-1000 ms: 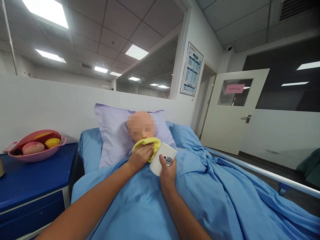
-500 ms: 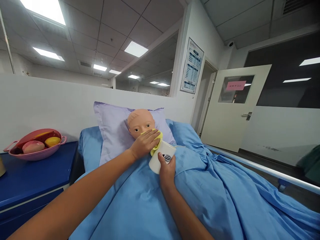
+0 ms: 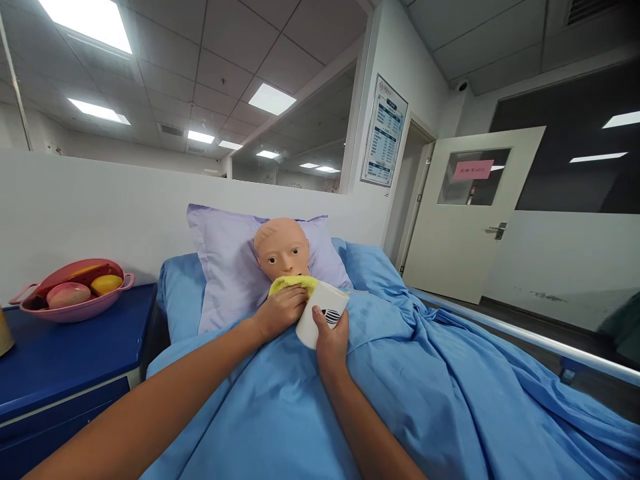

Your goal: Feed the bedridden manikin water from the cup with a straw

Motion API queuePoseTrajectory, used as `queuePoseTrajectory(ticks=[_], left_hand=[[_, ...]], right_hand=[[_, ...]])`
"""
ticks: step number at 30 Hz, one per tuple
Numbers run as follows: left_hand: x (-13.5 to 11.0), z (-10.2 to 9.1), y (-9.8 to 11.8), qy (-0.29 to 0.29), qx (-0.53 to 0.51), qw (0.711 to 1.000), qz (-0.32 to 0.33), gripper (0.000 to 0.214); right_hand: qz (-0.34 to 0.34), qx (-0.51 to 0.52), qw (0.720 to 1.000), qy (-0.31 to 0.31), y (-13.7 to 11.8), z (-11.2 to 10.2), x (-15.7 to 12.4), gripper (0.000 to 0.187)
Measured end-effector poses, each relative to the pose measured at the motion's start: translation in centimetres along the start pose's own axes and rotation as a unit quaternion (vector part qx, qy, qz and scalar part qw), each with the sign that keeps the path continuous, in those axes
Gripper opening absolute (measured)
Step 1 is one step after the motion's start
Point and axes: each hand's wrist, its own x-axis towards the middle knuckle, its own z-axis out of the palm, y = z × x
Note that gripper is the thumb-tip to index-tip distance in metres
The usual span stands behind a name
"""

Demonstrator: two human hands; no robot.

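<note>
A bald manikin (image 3: pixel 283 247) lies with its head on a lilac pillow (image 3: pixel 225 267), its body under a blue quilt (image 3: pixel 400 380). My left hand (image 3: pixel 281 312) is closed on a yellow cloth (image 3: pixel 290 283) just below the manikin's mouth, over the chin. The fingertips are partly hidden behind a white cup (image 3: pixel 313 320). Wrapped round that cup is my right hand (image 3: pixel 333 340), its thumb on the near side beside a black striped print. The cup tilts and stands close to the cloth; its inside is not visible.
On the left, a blue bedside cabinet (image 3: pixel 100 347) bears a pink basket (image 3: pixel 75 310) of fruit and a tan object (image 3: pixel 4 333) cut off by the frame edge. A pale bed rail (image 3: pixel 525 337) runs along the right side. Beyond it stands an open door (image 3: pixel 450 247).
My left hand has drawn the yellow cloth down and left from the manikin's mouth, so the mouth now partly shows. The cup in my right hand has shifted slightly left.
</note>
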Motion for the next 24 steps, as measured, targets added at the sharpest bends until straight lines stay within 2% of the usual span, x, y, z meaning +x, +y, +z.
queuePoseTrajectory(ticks=[6, 10, 13, 17, 20, 24], left_hand=[[3.0, -2.9, 0.5, 0.012, 0.029, 0.996, 0.084, 0.024], [4.2, -2.6, -0.6, -0.012, 0.098, 0.991, 0.095, 0.027], [3.5, -1.3, -1.5, -0.041, 0.133, 0.988, 0.069, 0.029], [2.1, -0.1, -1.6, -0.034, 0.166, 0.985, 0.041, 0.033], [1.4, -0.1, -1.0, -0.028, 0.155, 0.987, 0.036, 0.035], [0.1, -0.5, -0.4, -0.013, 0.113, 0.993, -0.006, 0.032]], right_hand=[[0.010, 0.007, 1.000, -0.001, -0.3, 0.0, -0.2, 0.044], [0.018, -0.010, 1.000, -0.001, -0.7, 0.0, -0.3, 0.044], [0.015, -0.014, 1.000, -0.002, -0.6, 0.0, -0.3, 0.045], [0.009, -0.010, 1.000, -0.010, -0.3, 0.0, -0.2, 0.044], [0.008, -0.011, 1.000, -0.013, -0.2, 0.0, -0.1, 0.045], [0.006, -0.006, 1.000, -0.021, -0.2, 0.1, -0.1, 0.047]])
